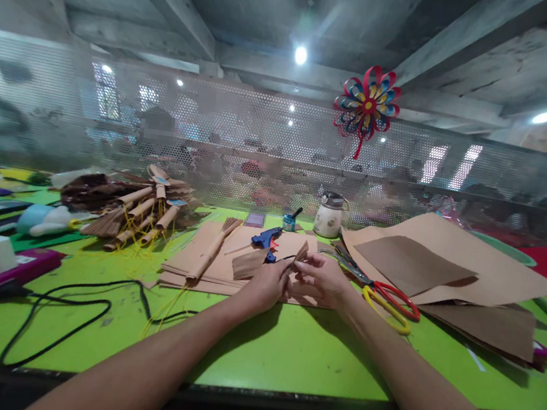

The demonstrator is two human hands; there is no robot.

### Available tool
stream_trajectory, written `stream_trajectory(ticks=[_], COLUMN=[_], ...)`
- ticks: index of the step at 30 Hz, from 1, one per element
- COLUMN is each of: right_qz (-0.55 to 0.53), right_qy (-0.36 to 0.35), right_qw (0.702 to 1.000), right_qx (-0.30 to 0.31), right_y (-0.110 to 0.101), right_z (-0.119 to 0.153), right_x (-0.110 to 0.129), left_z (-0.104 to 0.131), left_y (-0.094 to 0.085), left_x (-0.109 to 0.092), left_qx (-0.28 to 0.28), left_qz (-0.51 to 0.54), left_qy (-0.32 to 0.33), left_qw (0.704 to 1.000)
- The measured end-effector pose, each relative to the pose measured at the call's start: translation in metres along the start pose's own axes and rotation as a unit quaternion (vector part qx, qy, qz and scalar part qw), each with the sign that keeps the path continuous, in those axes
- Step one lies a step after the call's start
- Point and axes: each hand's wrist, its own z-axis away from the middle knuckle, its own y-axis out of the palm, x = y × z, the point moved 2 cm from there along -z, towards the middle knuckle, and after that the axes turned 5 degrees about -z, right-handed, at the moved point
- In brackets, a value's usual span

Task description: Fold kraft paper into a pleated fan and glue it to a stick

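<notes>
My left hand (269, 286) is closed on a creased brown paper strip (248, 265), whose one end sticks out to the left. Another end of brown paper rises between my two hands. My right hand (323, 277) has its fingertips pinched at that end. Under both hands lies a stack of brown paper sheets (173, 274). A blue glue gun (265, 237) rests just beyond my left hand. Left of it lies a rolled paper piece (207, 255) with a fringed end and yellow string. Scissors (394, 300) with red and yellow handles are beside my right wrist.
Finished-looking paper rolls with yellow strings (138, 214) are heaped at the left. A purple power strip (38, 268) and black cord (106, 304) lie nearer. Beyond stand a small blue jar (289, 222) and white flask (327, 217). Large brown sheets (453, 255) cover the right.
</notes>
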Motion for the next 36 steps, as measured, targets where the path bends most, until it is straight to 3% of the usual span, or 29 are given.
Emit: stream_trajectory(ticks=[7,21,25,31,33,36], right_qz=[0.019,-0.048,-0.053,-0.086,-0.089,-0.079], right_qy=[-0.025,-0.117,-0.129,-0.155,-0.137,-0.076], right_qw=[0.999,0.990,0.986,0.970,0.975,0.990], right_qx=[0.022,-0.068,-0.093,-0.164,-0.152,-0.085], right_y=[0.006,0.004,-0.010,-0.054,-0.054,-0.035], right_z=[0.002,0.003,-0.002,-0.015,-0.015,-0.009], right_x=[0.006,0.023,0.028,0.042,0.041,0.034], left_z=[-0.001,0.000,0.000,0.000,-0.001,-0.003], left_y=[0.004,-0.001,0.000,0.000,0.000,-0.001], left_x=[0.001,-0.011,-0.009,-0.005,-0.004,-0.004], left_qx=[-0.002,0.026,0.024,0.039,0.033,0.032], left_qz=[0.065,0.219,0.220,0.240,0.287,0.371], left_qy=[-0.002,-0.047,-0.053,-0.088,-0.107,-0.111], left_qw=[0.998,0.974,0.974,0.966,0.951,0.922])
